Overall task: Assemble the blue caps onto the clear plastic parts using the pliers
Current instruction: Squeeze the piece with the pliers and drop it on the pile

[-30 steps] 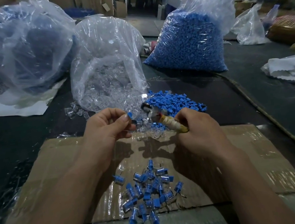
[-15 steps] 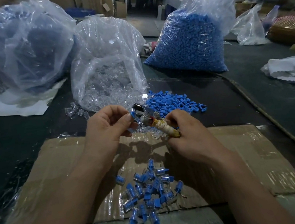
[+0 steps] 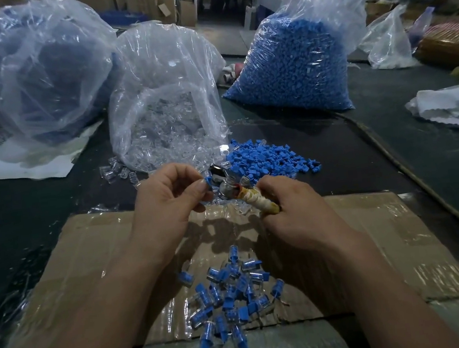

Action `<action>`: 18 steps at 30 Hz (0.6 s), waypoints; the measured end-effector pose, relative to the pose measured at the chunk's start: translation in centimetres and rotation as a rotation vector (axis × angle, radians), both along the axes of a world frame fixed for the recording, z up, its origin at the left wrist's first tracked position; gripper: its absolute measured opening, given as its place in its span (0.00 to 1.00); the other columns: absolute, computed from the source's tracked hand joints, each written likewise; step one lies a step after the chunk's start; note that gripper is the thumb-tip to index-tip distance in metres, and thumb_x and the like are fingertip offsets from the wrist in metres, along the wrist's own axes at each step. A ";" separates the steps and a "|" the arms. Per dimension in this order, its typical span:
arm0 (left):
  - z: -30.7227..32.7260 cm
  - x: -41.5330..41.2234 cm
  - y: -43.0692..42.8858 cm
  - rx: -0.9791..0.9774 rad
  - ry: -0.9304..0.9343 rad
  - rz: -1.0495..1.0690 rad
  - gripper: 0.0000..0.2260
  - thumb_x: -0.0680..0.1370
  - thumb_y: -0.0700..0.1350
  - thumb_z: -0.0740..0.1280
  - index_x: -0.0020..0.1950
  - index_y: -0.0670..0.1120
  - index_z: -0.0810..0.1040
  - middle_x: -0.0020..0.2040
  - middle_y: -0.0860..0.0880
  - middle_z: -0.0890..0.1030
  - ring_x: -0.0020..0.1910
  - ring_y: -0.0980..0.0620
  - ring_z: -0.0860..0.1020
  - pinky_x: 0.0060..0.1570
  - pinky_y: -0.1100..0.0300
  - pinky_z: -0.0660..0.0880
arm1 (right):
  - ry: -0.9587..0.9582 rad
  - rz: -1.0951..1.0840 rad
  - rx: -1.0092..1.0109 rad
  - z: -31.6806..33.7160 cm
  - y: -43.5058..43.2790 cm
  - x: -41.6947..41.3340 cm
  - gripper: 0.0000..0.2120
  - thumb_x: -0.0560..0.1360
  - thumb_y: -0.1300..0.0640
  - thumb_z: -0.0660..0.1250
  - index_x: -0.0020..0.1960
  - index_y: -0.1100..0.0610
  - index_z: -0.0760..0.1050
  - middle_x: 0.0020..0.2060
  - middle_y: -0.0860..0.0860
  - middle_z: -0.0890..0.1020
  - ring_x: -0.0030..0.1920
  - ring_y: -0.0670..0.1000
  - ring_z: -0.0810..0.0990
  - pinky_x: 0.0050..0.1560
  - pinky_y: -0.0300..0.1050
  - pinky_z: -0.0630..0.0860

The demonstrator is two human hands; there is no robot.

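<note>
Bag of clear parts [image 3: 164, 118]: open, lying behind your hands. Your left hand [image 3: 168, 198]: thumb and fingers pinched on a blue cap [image 3: 208, 180], held against the head of the pliers [image 3: 232, 187]. Finished pieces [image 3: 228, 297]: heaped on the cardboard [image 3: 89, 261], between your forearms. Your right hand [image 3: 298, 211]: fingers curled round the taped pliers handle. Loose blue caps [image 3: 261, 160]: piled just beyond your right hand.

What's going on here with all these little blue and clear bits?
A person is pressing blue caps onto clear parts. The left hand pinches one piece at the tip of the pliers, whose wrapped handle the right hand grips. Finished pieces lie heaped on the cardboard; the loose caps and the bags of stock sit behind.
</note>
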State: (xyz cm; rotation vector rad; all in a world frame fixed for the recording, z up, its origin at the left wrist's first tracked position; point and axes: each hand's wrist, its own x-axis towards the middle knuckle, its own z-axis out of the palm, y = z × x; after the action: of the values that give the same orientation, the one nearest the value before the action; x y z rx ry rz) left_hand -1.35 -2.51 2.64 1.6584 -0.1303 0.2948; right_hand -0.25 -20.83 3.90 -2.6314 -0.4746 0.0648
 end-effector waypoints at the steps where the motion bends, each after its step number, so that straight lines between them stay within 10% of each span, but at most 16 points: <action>1: 0.0 -0.1 0.0 0.004 -0.001 0.008 0.09 0.74 0.31 0.64 0.40 0.45 0.75 0.31 0.55 0.80 0.30 0.62 0.78 0.32 0.70 0.75 | 0.003 -0.002 0.004 0.1 0.0 0.0 0.10 0.71 0.58 0.65 0.45 0.47 0.65 0.39 0.42 0.68 0.39 0.41 0.66 0.35 0.37 0.60; 18: 0.7 -0.5 -0.6 0.031 0.027 0.094 0.09 0.74 0.32 0.64 0.39 0.45 0.75 0.33 0.50 0.78 0.29 0.63 0.77 0.31 0.72 0.74 | -0.042 -0.042 0.011 -0.1 0.5 0.0 0.08 0.70 0.58 0.66 0.45 0.48 0.70 0.38 0.43 0.71 0.38 0.42 0.68 0.34 0.37 0.62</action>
State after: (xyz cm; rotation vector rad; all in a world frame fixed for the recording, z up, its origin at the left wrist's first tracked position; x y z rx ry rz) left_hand -1.86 -3.06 3.33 1.7011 -0.0368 0.3429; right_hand -0.28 -20.36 3.76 -2.6356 -0.4327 -0.0061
